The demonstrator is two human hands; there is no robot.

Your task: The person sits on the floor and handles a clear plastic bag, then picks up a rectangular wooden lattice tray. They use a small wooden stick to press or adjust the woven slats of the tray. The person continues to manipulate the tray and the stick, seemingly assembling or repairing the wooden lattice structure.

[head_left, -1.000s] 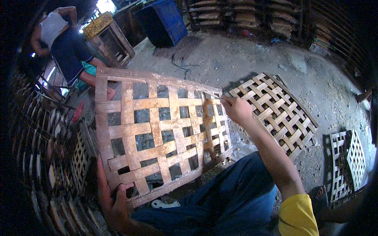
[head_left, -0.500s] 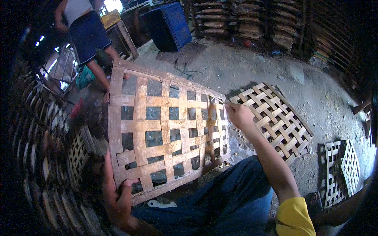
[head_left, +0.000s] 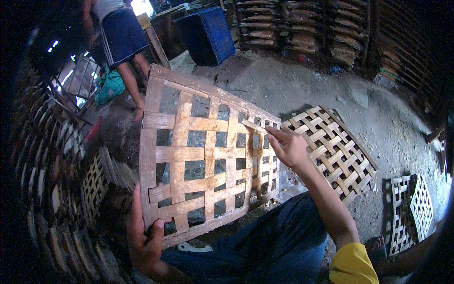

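A woven bamboo lattice panel point(head_left: 177, 154) with a wooden frame is held up in front of me, tilted above my lap. My left hand point(head_left: 144, 239) grips its lower left corner, thumb over the front edge and fingers behind. At the panel's right side, my right hand point(head_left: 292, 149) pinches a thin bamboo strip point(head_left: 254, 126) between thumb and fingers. The strip points left across the front of the lattice; whether its other end is woven in is hidden by the fingers.
A tighter woven panel point(head_left: 333, 151) lies on the floor at right, with smaller lattice pieces point(head_left: 402, 213) farther right. Stacked woven pieces point(head_left: 97, 182) stand at left. A blue crate point(head_left: 206, 38) sits at the back. Another person point(head_left: 120, 42) stands at back left.
My right hand has come away from the panel's upper right edge, and the strip in its fingers now shows across the lattice. My left hand keeps its grip. The other person has shifted right.
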